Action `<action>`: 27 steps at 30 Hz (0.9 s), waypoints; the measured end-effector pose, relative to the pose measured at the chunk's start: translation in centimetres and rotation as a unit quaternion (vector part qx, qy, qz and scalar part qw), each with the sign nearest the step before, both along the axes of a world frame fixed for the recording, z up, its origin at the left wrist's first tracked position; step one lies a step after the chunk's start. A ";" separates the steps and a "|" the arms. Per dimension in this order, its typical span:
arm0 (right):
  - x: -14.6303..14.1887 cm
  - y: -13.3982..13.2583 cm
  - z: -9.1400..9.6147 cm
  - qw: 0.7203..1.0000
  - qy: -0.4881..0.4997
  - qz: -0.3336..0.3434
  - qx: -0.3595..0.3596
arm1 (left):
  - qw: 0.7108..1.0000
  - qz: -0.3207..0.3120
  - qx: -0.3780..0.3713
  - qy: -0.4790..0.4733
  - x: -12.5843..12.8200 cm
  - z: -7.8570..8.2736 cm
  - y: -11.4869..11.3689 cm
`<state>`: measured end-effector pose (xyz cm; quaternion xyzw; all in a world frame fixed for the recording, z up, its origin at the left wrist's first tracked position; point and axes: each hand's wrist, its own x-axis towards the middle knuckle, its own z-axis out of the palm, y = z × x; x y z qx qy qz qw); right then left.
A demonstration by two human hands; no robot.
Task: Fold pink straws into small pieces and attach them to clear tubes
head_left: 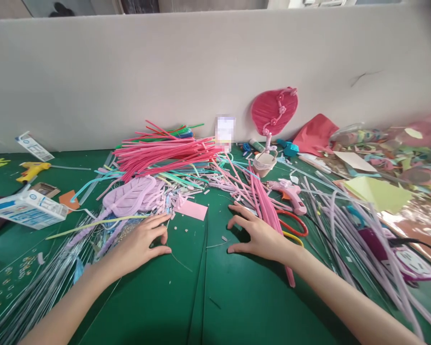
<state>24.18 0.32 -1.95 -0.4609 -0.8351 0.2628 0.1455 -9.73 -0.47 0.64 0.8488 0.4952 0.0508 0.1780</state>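
My left hand (147, 239) rests on the green tabletop with curved fingers and its thumb apart, nothing held. Beside it are a lilac leaf-shaped piece (127, 197) and clipped lilac pipe cleaner bits. My right hand (253, 235) is also on the table, fingers spread and unoccupied, beside a bundle of pink pipe cleaners (267, 208). Red-and-yellow-handled scissors (301, 224) lie partly hidden past that wrist. Between the hands are a pink card (192, 210) and long thin dark wires (204, 258).
Red pipe cleaners (168, 155) pile up behind. A pink leaf-shaped decoration (273, 112) stands in a cup (264, 164). A pink glue gun (289, 192) and power strip (398, 258) lie right. Left are a yellow glue gun (34, 170), carton (28, 210) and metal wires (43, 282).
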 end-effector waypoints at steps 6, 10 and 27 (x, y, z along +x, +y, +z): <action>0.1 -1.1 0.3 0.999 0.033 0.026 -0.024 | 0.996 0.081 0.025 -0.023 0.4 1.1 0.1; -0.4 -1.5 0.4 0.999 0.040 0.025 -0.021 | 0.988 0.140 0.070 -0.013 2.3 0.5 1.1; -2.2 0.1 -0.9 0.998 0.028 0.008 0.047 | 0.988 0.110 -0.019 -0.102 7.8 2.0 4.8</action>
